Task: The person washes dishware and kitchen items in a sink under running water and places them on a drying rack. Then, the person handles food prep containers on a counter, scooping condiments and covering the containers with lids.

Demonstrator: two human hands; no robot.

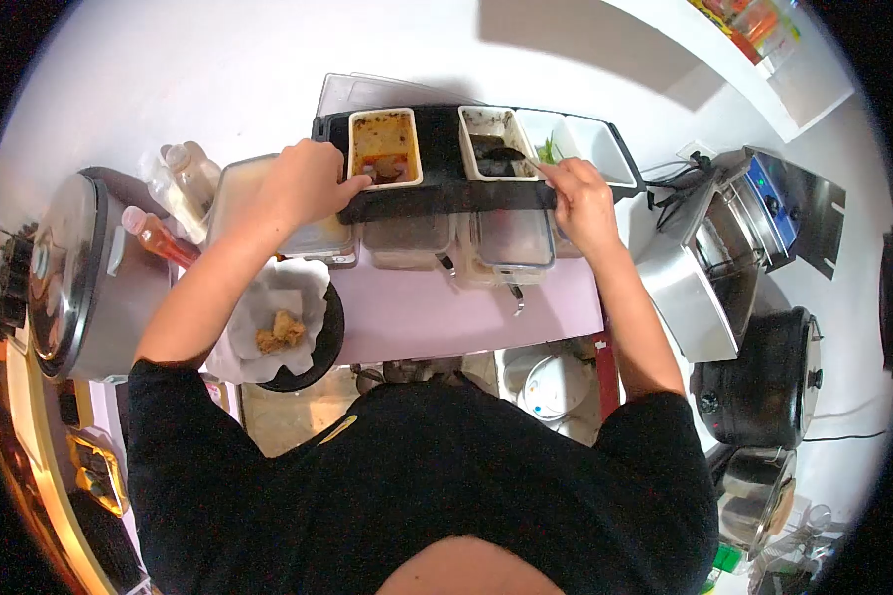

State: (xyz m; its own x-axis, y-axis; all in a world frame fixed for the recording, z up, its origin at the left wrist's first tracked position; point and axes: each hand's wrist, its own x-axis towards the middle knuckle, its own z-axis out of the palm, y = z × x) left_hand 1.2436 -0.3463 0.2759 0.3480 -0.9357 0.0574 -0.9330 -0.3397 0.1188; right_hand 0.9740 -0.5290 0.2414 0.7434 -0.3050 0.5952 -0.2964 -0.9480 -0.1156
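Note:
A black condiment holder [442,149] stands against the wall with white tubs set in it. My left hand [313,183] is closed over its left front corner, thumb beside the tub of orange-brown sauce [385,139]; the fingertips are partly hidden. My right hand [583,203] pinches the handle of a dark spoon [506,155], whose bowl lies in the tub of dark contents [486,124]. Just right of it, some green leaves [547,151] show in another white tub [595,144]. Lidded clear containers [511,238] sit below the holder's front edge.
Left of me, fried food [280,332] rests on paper in a black bowl [335,342]. Sauce bottles [159,236] and a large lidded pot [74,268] stand beyond. A steel fryer [700,278] and a black cooker [759,382] are at right. A shelf [734,69] juts out above.

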